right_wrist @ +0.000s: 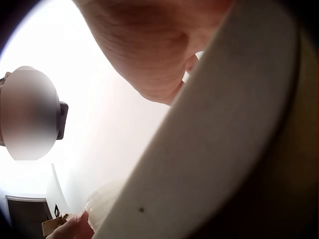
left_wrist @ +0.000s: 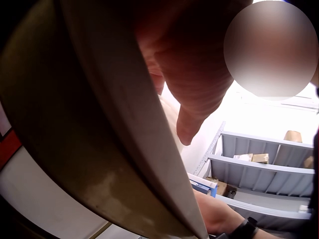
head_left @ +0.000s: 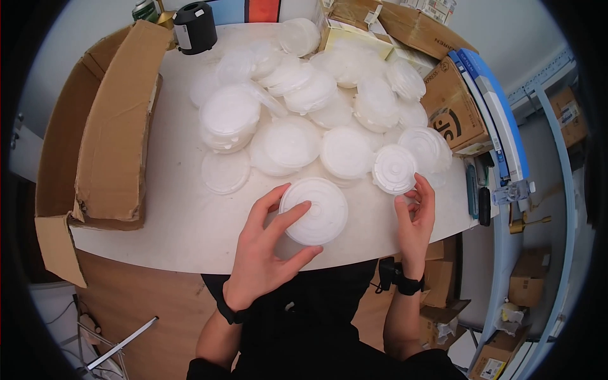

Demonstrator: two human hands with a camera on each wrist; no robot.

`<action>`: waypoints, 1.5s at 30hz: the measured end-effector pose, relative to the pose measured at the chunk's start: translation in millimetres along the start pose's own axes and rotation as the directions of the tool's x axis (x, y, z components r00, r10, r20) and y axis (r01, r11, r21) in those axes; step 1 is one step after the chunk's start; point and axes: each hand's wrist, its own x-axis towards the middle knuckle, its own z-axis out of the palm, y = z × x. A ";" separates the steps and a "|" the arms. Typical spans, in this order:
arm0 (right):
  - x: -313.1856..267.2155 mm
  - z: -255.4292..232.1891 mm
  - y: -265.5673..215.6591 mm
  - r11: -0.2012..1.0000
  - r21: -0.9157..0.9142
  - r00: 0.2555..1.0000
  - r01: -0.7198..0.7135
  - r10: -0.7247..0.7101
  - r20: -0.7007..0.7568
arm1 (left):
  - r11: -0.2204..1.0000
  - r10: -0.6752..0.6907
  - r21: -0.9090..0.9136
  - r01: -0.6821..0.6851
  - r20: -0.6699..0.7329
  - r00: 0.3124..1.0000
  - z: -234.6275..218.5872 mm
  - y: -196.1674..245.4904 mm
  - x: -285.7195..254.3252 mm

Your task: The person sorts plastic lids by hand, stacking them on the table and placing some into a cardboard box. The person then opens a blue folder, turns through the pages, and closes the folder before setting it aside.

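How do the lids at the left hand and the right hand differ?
The left lid looks larger than the right lid in the head view. The left lid lies nearer the front edge of the table; the right lid is farther back, close to other lids. Both are round, whitish and ringed.

1. large lid [head_left: 324, 218]: white, round, ringed face up, just in front of the lid pile [head_left: 288, 145]; left hand [head_left: 266, 244] curled round it, one fingertip on top.
2. small lid [head_left: 392, 168]: white, round, ringed, at the pile's front right; right hand [head_left: 415, 218] at its rim.
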 end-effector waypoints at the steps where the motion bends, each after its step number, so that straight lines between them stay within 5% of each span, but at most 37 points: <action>1: 0.8 1.8 -2.5 0.998 -0.059 1.000 0.011 -0.011 0.005 | 1.000 0.002 0.008 -0.002 0.002 1.000 -0.4 0.5 0.2; 8: 3.1 6.8 12.9 0.988 0.126 0.994 -0.088 0.096 -0.057 | 1.000 0.007 0.014 -0.007 0.000 1.000 0.4 0.2 0.6; 10: -1.4 5.5 12.4 0.918 0.392 0.996 -0.058 0.082 -0.046 | 0.999 0.015 0.031 -0.015 0.001 1.000 -0.5 1.5 1.2; 33: -1.0 16.5 5.0 0.918 0.162 0.914 0.361 -0.315 -0.255 | 0.998 0.011 0.064 -0.014 0.038 0.999 -2.8 2.0 2.0; 40: 2.3 18.2 10.4 0.949 0.206 0.946 0.238 -0.180 -0.268 | 0.998 -0.002 0.068 -0.001 0.036 0.999 -0.2 5.5 2.2; 42: 4.2 13.3 10.3 0.986 0.153 0.973 0.065 -0.029 -0.228 | 0.998 -0.001 0.070 -0.002 0.035 0.999 -0.1 6.2 1.3; 45: 3.2 16.1 -1.0 0.968 0.250 0.950 0.010 0.069 -0.305 | 0.997 -0.006 0.072 0.003 0.037 0.999 1.2 7.0 1.4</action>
